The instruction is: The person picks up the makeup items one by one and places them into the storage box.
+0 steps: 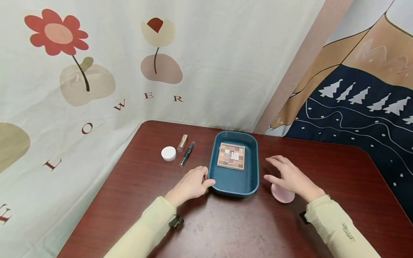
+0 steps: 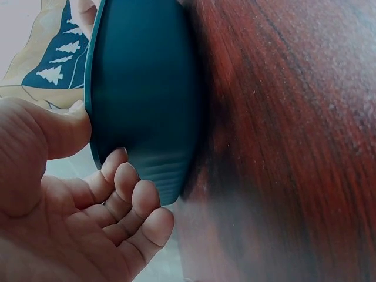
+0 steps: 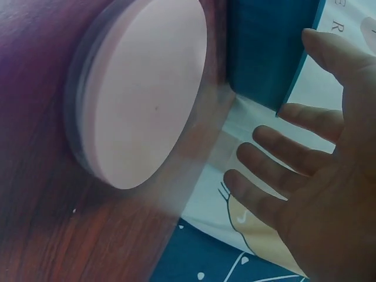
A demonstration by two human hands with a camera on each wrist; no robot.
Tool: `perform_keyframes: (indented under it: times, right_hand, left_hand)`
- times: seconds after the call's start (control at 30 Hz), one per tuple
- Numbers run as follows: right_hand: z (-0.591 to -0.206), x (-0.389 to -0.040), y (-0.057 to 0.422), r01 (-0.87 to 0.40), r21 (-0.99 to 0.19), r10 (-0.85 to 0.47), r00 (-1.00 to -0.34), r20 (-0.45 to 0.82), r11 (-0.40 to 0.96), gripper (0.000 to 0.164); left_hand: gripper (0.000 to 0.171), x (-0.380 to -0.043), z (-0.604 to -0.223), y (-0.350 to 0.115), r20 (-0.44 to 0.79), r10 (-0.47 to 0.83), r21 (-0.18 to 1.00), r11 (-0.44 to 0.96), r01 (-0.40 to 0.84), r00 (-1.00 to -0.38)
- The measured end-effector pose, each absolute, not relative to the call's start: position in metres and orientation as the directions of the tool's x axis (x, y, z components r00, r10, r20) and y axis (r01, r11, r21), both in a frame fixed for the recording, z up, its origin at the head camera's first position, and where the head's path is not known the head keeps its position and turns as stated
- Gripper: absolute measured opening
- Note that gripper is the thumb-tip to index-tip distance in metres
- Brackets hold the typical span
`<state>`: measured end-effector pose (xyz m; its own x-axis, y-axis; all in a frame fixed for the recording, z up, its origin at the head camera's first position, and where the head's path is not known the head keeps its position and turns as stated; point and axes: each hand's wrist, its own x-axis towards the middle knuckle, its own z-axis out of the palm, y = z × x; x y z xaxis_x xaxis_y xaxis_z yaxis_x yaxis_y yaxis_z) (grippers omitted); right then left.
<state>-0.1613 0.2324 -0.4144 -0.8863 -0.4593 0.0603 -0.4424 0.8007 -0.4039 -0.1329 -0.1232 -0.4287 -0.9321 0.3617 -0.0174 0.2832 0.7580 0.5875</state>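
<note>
A blue rectangular tray (image 1: 253, 179) stands on the table with an eyeshadow palette (image 1: 231, 156) lying inside it. My left hand (image 1: 191, 182) pinches the tray's near-left corner, its thumb (image 2: 64, 129) at the rim and the fingertips by the outer wall. To the right of the tray, my right hand (image 1: 287, 175) hovers with its fingers spread, holding nothing. Partly beneath that hand is a round pink case (image 1: 283, 193), which shows in the right wrist view as a flat pink disc (image 3: 153, 100) apart from the fingers.
Left of the tray lie a white round jar (image 1: 169, 153), a lipstick tube (image 1: 182, 143) and a dark double-ended stick (image 1: 187, 154). The dark red table (image 1: 226, 229) meets a printed curtain (image 1: 219, 71) along its back and left edges.
</note>
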Motion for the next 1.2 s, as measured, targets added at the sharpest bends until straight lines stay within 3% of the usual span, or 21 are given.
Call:
perform_keyframes:
  times: [0.7,1.2]
  right_hand:
    - [-0.427,-0.151,0.250,-0.428,-0.397,-0.458,-0.889,0.020,0.812,0.060]
    - [-0.431,-0.144,0.258,-0.398,-0.362,-0.438,-0.898,-0.033,0.843,0.070]
  left_hand:
    - [0.034,-0.133,-0.432,-0.125,-0.004,0.370,0.579,0.758,0.299,-0.929]
    - [0.034,-0.135,-0.432,-0.124,-0.012,0.372,0.579,0.759,0.297,-0.928]
